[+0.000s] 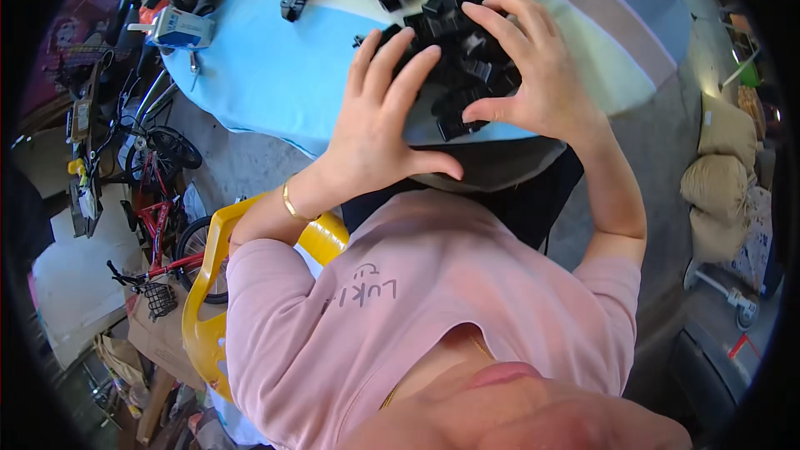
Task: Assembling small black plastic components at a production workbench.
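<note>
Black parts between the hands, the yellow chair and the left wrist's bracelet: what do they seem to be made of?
Black parts: probably moulded plastic, semi-gloss; surfaces catch pale highlights, though coated metal can't be ruled out.
Yellow chair: likely smooth, glossy plastic; a bright reflection shows.
Bracelet: gold-coloured metal by its shine; solid or plated can't be told.

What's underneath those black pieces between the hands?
Around the black pieces, between the left hand and right hand, a striped cloth shows, so they probably lie on it. What's directly beneath them is covered, so I can't see that.
</note>
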`<state>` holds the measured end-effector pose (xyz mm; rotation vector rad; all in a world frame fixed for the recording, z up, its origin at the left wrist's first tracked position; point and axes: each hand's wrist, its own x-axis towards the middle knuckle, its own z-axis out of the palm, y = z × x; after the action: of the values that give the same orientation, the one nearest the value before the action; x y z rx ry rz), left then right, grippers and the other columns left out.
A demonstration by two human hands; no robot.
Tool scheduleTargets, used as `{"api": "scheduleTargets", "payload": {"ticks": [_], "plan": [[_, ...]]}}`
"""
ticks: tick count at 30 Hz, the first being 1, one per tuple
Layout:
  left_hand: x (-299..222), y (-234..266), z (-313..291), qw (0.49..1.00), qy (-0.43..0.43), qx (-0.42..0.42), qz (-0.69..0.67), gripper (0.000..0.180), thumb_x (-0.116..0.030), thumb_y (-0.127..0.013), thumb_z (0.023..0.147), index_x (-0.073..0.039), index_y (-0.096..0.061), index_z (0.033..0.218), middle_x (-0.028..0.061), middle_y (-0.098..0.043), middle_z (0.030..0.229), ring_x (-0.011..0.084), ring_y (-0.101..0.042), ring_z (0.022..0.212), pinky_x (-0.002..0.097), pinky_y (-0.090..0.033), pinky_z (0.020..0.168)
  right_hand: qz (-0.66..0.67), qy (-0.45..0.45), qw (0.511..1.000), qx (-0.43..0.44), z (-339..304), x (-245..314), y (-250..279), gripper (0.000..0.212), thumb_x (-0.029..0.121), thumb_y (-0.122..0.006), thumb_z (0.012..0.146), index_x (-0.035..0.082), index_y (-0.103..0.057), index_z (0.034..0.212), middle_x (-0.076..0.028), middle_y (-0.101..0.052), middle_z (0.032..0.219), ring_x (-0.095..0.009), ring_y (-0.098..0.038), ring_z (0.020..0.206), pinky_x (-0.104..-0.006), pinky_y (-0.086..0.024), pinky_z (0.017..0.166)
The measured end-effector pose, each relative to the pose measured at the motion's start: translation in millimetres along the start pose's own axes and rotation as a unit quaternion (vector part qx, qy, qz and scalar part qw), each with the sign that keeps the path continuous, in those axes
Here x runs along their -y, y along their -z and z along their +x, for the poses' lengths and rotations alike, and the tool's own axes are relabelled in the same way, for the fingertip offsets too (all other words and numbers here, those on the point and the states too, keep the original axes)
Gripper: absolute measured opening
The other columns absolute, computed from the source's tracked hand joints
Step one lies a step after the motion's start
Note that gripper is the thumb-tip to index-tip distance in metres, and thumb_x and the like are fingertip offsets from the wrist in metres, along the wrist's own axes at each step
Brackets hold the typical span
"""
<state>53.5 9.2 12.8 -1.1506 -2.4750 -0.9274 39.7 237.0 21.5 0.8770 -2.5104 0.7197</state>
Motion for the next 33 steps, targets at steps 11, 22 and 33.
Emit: {"api": "scheduleTargets", "payload": {"ticks": [11,22,33], "plan": [[-24.0,-37.2,-1.6,0.996,-0.029,-0.046,0.071,0.059,-0.030,-0.079,0.059,-0.004,-0.059,0.108,0.0235,-0.042,0.128,0.0388,-0.044,0.107,0.0451,-0.041,0.089,0.094,0.011,0.995,-0.027,-24.5,6.0,-4.5,0.050,0.018,-0.075,0.065,0.004,-0.054,0.108,-0.015,-0.049,0.125,-0.035,-0.042,0.121,-0.0424,-0.036,0.098],[-15.1,-68.4,-27.7,0.948,-0.270,-0.125,0.112,0.017,-0.021,-0.062,0.078,-0.022,-0.066,0.094,0.0005,-0.054,0.119,0.0280,-0.044,0.116,0.0454,-0.043,0.088,-0.048,0.100,0.983,-0.147,-93.7,27.3,-19.7,0.036,0.019,-0.072,0.074,0.009,-0.055,0.104,-0.016,-0.051,0.114,-0.034,-0.052,0.104,-0.0461,-0.047,0.088],[8.0,-103.5,-56.1,0.885,-0.390,0.206,0.146,0.019,-0.020,-0.053,0.081,-0.012,-0.062,0.096,0.0059,-0.057,0.109,0.0216,-0.049,0.109,0.0450,-0.037,0.096,-0.071,0.056,0.992,-0.088,-172.6,14.3,-81.2,0.024,0.012,-0.067,0.074,0.011,-0.062,0.097,-0.009,-0.054,0.112,-0.026,-0.050,0.108,-0.0411,-0.046,0.087]]}}
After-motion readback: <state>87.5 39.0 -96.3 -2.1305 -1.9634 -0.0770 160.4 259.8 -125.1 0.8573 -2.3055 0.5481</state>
